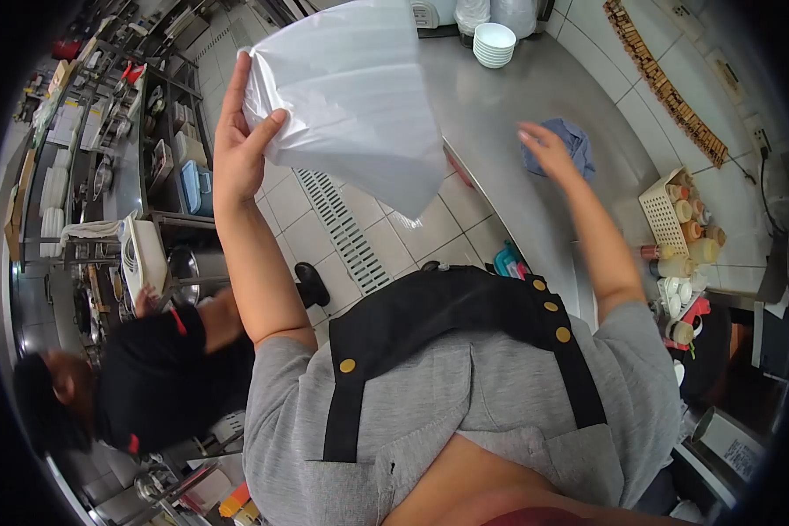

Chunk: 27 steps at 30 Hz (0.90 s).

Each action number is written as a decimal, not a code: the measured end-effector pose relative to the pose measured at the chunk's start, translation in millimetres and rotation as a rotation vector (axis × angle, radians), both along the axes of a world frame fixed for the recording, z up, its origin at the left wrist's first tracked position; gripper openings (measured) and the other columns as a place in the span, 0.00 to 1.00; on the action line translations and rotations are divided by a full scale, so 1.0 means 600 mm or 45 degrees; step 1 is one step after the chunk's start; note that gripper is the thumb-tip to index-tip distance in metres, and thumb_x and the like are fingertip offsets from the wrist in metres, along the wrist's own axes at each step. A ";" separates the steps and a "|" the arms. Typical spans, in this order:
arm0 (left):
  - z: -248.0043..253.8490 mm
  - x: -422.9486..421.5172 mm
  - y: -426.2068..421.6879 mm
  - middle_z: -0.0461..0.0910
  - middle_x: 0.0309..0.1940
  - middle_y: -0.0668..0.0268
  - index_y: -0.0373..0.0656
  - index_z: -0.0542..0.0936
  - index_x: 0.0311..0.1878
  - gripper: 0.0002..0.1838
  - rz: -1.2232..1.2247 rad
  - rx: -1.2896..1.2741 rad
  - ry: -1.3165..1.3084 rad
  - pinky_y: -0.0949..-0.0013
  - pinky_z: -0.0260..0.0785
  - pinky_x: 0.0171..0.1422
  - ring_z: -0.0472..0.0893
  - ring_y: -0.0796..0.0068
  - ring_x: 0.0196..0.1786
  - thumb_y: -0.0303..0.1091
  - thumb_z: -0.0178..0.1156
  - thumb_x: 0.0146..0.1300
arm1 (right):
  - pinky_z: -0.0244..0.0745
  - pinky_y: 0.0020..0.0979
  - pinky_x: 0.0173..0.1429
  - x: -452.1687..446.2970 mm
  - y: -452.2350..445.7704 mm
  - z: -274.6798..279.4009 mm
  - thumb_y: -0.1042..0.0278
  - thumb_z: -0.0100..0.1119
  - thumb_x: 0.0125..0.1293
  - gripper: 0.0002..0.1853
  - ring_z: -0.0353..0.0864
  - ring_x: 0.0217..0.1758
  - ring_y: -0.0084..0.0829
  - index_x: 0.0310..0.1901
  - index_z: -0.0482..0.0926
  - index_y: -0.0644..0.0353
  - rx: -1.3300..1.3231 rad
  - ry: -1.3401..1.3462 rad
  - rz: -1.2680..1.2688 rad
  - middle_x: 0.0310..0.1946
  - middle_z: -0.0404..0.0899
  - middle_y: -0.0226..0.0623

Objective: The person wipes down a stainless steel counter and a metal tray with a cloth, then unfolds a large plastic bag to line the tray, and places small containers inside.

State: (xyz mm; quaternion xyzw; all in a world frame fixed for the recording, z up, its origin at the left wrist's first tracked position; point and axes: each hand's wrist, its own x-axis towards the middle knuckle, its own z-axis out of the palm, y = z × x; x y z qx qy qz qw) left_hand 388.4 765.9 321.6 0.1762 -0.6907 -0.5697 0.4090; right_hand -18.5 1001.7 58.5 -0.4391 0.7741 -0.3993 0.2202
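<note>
A translucent white plastic sheet or bag (351,96) hangs from my left hand (241,145), its edge pinched between thumb and fingers at the upper left. The sheet spreads out to the right over the tiled floor. On the right, my right hand (548,151) is over the steel counter (486,114), beside and partly in front of a crumpled blue cloth (577,145). Its fingers look apart and slightly blurred, with nothing seen in them. Whether it touches the cloth is unclear.
White bowls (494,46) are stacked at the counter's back. A cream basket (664,215) with jars stands by the right wall. A co-worker in black (167,377) is at the lower left, near shelves (140,131). A floor drain (337,228) runs between.
</note>
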 end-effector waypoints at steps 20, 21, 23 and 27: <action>-0.128 0.014 0.102 0.72 0.48 0.52 0.39 0.76 0.52 0.26 0.653 -0.854 -0.772 0.58 0.71 0.54 0.77 0.54 0.53 0.40 0.75 0.55 | 0.75 0.23 0.45 0.371 -0.156 0.106 0.72 0.65 0.68 0.06 0.78 0.38 0.17 0.40 0.76 0.57 -0.420 -1.433 0.341 0.35 0.80 0.26; -0.167 -0.001 0.134 0.74 0.42 0.57 0.39 0.76 0.46 0.26 0.426 -0.676 -0.700 0.61 0.72 0.48 0.77 0.60 0.44 0.41 0.78 0.51 | 0.76 0.23 0.45 0.382 -0.157 0.096 0.73 0.66 0.68 0.07 0.79 0.39 0.18 0.41 0.75 0.56 -0.474 -1.597 0.228 0.35 0.80 0.26; -0.207 -0.026 0.185 0.76 0.32 0.65 0.40 0.76 0.40 0.21 0.234 -0.416 -0.831 0.67 0.71 0.38 0.75 0.72 0.33 0.37 0.78 0.52 | 0.77 0.25 0.44 0.387 -0.156 0.083 0.73 0.68 0.66 0.08 0.80 0.39 0.20 0.40 0.76 0.56 -0.457 -1.627 0.203 0.36 0.81 0.27; -0.267 -0.016 0.150 0.78 0.24 0.76 0.39 0.79 0.32 0.11 0.279 0.007 -0.605 0.78 0.64 0.33 0.71 0.87 0.27 0.26 0.75 0.56 | 0.81 0.28 0.44 0.355 -0.143 0.063 0.72 0.67 0.67 0.06 0.82 0.39 0.23 0.38 0.77 0.55 -0.328 -1.928 0.237 0.35 0.81 0.28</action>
